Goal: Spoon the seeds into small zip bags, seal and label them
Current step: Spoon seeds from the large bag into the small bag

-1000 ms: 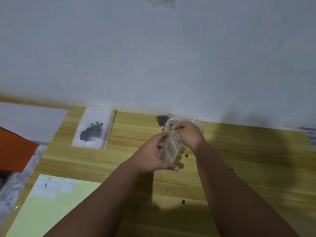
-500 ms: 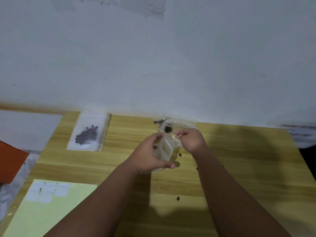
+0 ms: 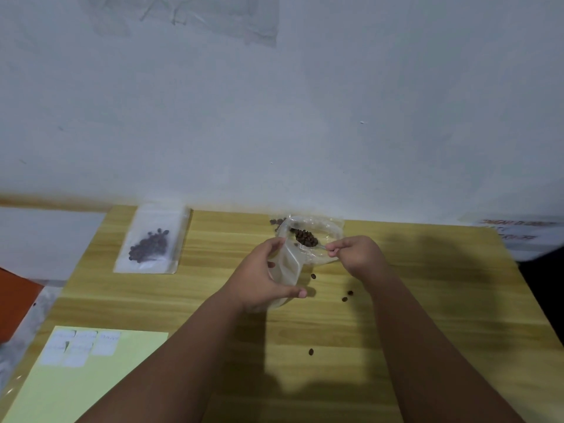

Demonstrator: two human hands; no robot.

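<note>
Left hand (image 3: 259,279) fingers curled round the open small zip bag (image 3: 287,267), mid worktop (image 3: 427,300). Right hand (image 3: 357,254) fingers pinch the spoon (image 3: 320,247) handle. Seeds (image 3: 305,237) heaped on it at the bag's 1 o'clock. Filled zip bag (image 3: 151,242) at 10 o'clock, label sheet (image 3: 91,377) at 7, loose seeds (image 3: 348,296) at 4.

Bare forearms, left hand (image 3: 259,276) and right hand (image 3: 357,254), nails seemingly short.

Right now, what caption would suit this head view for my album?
Left hand holds a small bag; right hand pinches a spoon heaped with seeds near its top.
</note>
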